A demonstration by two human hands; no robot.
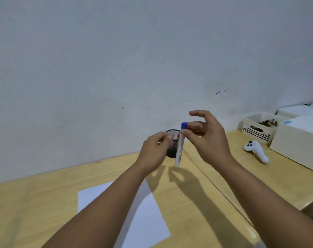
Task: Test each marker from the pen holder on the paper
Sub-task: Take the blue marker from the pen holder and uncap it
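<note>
A white marker with a blue cap (180,145) hangs almost upright in front of the black mesh pen holder (171,140), which stands near the wall. My right hand (207,138) pinches the marker just under the cap with thumb and fingers. My left hand (156,151) is curled next to the marker's barrel and partly hides the holder; whether it touches the marker is unclear. Something red shows inside the holder. A white paper sheet (146,212) lies on the wooden table (36,203) under my left forearm.
At the right, a white game-style controller (256,151) lies on the table. Behind it stand a white slotted basket (258,127) with dark items and white boxes (298,138). A seam between two tabletops runs diagonally under my right forearm.
</note>
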